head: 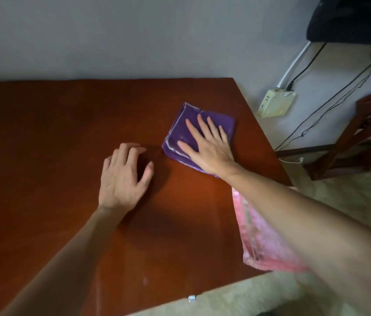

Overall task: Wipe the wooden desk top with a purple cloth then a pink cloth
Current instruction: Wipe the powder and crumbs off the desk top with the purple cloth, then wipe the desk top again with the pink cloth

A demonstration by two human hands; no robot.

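Here right hand (pixel 207 148) flat on purple cloth (pixel 180 131)

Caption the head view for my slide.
Right hand flat on purple cloth on wooden desk; left hand beside it.

A cream power strip (pixel 276 102) hangs on the grey wall (pixel 111 35) with black cables (pixel 330 87) trailing beside a dark wooden chair (pixel 362 137) on pale carpet (pixel 237 297).

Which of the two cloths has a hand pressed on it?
The purple cloth, under the flat right hand; the pink cloth lies untouched beneath that forearm.
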